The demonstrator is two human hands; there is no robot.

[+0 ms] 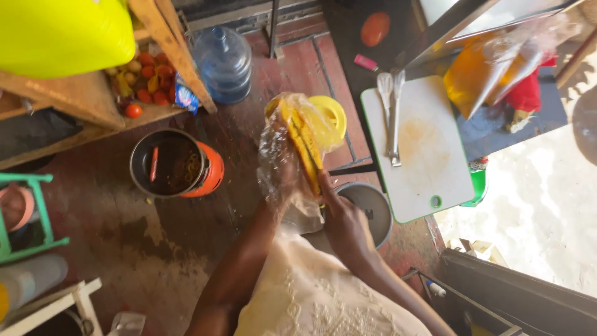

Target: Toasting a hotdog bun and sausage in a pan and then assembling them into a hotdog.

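Observation:
A clear plastic bag (289, 140) holding long yellow pieces of food (303, 144) is raised in front of me. My left hand (281, 177) is inside or behind the bag and grips it from below. My right hand (343, 219) is closed on the lower end of the yellow pieces at the bag's right side. Just under my right hand sits a round grey pot lid (374, 208). A yellow round lid (331, 113) shows behind the bag.
A white cutting board (429, 168) with metal tongs (392, 115) lies to the right. An orange stove with a dark pot (174, 165) stands on the floor at left, a water bottle (222, 62) behind it, and tomatoes (146, 78) on a wooden shelf.

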